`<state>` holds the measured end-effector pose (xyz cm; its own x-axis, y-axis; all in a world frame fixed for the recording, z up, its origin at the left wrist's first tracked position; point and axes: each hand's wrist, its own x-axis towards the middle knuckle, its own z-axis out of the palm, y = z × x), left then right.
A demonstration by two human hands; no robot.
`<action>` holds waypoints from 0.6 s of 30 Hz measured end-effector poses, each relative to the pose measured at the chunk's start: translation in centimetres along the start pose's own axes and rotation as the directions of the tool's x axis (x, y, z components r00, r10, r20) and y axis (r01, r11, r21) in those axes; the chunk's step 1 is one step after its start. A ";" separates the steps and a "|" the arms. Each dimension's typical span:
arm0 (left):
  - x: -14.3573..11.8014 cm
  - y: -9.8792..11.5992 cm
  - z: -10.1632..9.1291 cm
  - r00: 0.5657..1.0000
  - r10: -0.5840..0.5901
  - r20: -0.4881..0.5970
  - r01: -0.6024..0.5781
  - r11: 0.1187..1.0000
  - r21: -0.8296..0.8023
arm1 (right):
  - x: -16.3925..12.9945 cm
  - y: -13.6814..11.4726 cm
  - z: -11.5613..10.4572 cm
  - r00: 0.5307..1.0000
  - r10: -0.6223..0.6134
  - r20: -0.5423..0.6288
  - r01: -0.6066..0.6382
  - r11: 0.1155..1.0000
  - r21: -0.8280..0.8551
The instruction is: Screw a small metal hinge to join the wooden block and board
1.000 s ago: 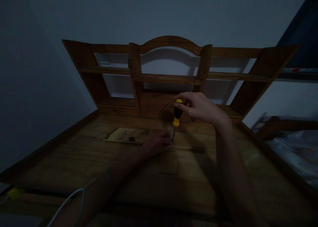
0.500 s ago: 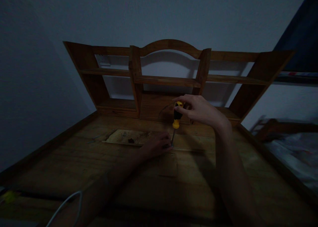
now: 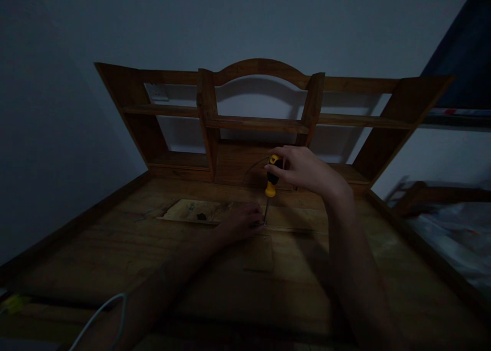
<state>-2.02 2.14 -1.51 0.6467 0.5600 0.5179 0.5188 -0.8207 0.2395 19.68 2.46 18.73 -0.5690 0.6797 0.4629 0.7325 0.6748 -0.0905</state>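
My right hand (image 3: pixel 301 169) is closed round the upper handle of a yellow and black screwdriver (image 3: pixel 271 186), which stands nearly upright with its shaft pointing down. The screwdriver's tip meets a small metal piece (image 3: pixel 264 223) on the wooden desk top. Beside that tip, the fingers of my left hand (image 3: pixel 243 220) are bent together and pressed at the small piece; dim light hides its exact kind. Just in front lies a small flat wooden piece (image 3: pixel 259 254). Left of my left hand is a pale, rough strip of wood (image 3: pixel 187 210) with a dark spot on it.
A wooden shelf unit (image 3: pixel 257 123) rises at the back of the desk (image 3: pixel 115 238), against the wall. A white cable (image 3: pixel 105 307) loops at the lower left, near a yellow object (image 3: pixel 14 303). Thin wires (image 3: pixel 146 214) lie left of the pale strip.
The screwdriver and my right hand have shifted very slightly left, with the tip staying at the small metal piece. My left hand keeps nearly the same place.
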 end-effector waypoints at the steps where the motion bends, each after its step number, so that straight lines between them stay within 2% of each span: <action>1: 0.0 0.0 0.0 1.000 0.004 -0.005 -0.004 1.000 -0.003 | -0.1 0.0 0.0 1.000 -0.002 0.006 0.002 0.999 0.039; 5: 0.0 0.1 -0.2 1.000 0.016 -0.009 -0.016 1.000 -0.023 | -0.1 -0.2 0.1 0.999 -0.029 -0.018 0.031 0.993 0.112; 11: 0.2 0.5 -0.6 0.999 -0.027 0.033 0.026 0.999 0.024 | 0.3 -0.6 0.7 0.999 0.026 -0.040 -0.027 0.999 -0.038; 18: 0.1 0.2 -0.4 1.000 -0.006 0.016 0.006 1.000 -0.016 | 0.1 -0.2 0.3 0.999 -0.025 0.033 0.022 0.996 0.084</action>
<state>-2.08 1.95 -1.07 0.6522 0.5667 0.5035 0.5137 -0.8188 0.2562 19.32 2.45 18.50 -0.5991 0.6718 0.4355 0.6857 0.7114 -0.1542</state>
